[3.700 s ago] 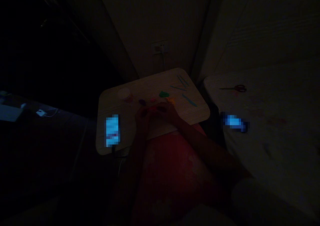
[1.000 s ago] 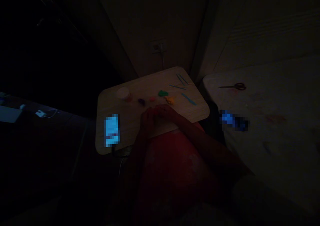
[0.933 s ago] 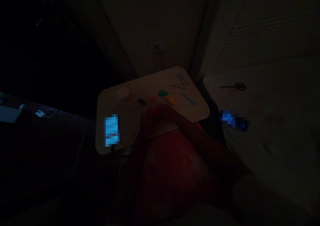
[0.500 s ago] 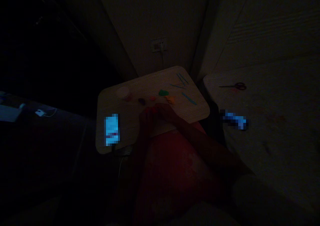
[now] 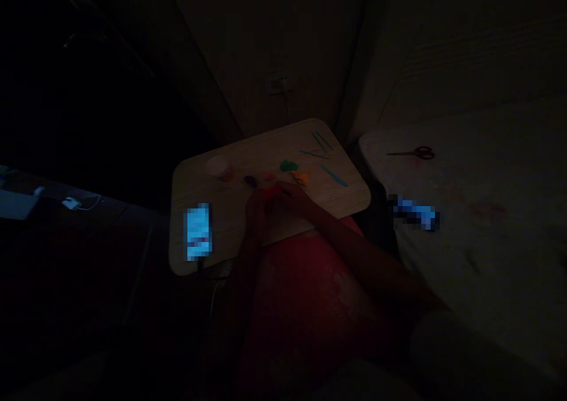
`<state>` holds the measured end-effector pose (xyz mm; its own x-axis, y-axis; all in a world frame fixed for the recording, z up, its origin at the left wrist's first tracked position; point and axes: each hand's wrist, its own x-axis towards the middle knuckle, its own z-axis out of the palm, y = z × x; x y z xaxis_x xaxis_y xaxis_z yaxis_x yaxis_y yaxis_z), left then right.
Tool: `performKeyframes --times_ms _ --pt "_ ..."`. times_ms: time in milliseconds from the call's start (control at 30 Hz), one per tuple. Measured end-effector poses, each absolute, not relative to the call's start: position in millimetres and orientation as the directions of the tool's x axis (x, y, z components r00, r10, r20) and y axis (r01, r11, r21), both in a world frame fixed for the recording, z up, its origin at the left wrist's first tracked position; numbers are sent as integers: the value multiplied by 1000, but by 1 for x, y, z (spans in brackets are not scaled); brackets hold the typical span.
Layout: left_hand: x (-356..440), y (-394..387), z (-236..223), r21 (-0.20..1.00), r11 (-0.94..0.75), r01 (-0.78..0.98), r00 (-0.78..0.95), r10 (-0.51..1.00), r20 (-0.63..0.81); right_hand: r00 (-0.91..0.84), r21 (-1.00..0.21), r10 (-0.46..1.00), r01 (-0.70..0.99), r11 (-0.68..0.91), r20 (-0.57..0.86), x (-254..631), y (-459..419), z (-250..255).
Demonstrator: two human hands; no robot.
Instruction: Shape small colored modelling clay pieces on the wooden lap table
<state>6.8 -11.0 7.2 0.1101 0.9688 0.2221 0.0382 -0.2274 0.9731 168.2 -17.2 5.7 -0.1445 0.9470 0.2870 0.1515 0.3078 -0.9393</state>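
Observation:
The scene is very dark. My left hand (image 5: 257, 207) and my right hand (image 5: 293, 199) meet over the near middle of a small wooden lap table (image 5: 221, 235). Both close on a small red lump of clay (image 5: 270, 193) held between their fingertips. Just beyond the hands lie a purple clay bit (image 5: 250, 180), a pink bit (image 5: 268, 178), a green piece (image 5: 289, 166) and an orange piece (image 5: 302, 178).
A lit phone (image 5: 197, 231) lies at the table's near left. A pale round tub (image 5: 217, 166) stands at its far left, thin teal tools (image 5: 325, 153) at its far right. Scissors (image 5: 411, 152) and a glowing object (image 5: 414, 213) lie on the bed at right.
The two hands stay together on the red lump and have shifted slightly away from me, toward the clay bits. The view wobbles a little.

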Motion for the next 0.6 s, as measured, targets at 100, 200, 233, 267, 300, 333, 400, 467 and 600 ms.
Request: performKeyframes --times_ms 100,200,233,267,300,333,400,467,600 --pt "6 -12 8 972 -226 61 188 959 211 -217 -943 935 122 311 280 169 -18 6" --pt "6 -12 9 952 -274 135 225 944 240 -239 -943 932 126 307 272 169 -19 6" --pt "6 -12 11 942 -293 164 231 940 252 -239 -942 933 135 306 269 169 -20 5" --pt "6 -12 12 931 -310 193 236 936 263 -239 -940 933 144 308 269 169 -21 5" --pt "7 -13 13 920 -327 219 239 932 274 -239 -937 932 151 314 274 168 -22 5" --pt "7 -13 15 909 -341 238 241 928 285 -242 -934 929 155 321 279 168 -23 4" --pt "7 -14 17 895 -361 264 245 922 300 -245 -934 929 156 321 278 167 -24 4" --pt "7 -15 18 889 -366 274 253 920 300 -245 -940 933 150 305 264 166 -24 4" --pt "6 -16 17 891 -370 263 267 915 301 -253 -943 937 164 289 243 166 -25 7"
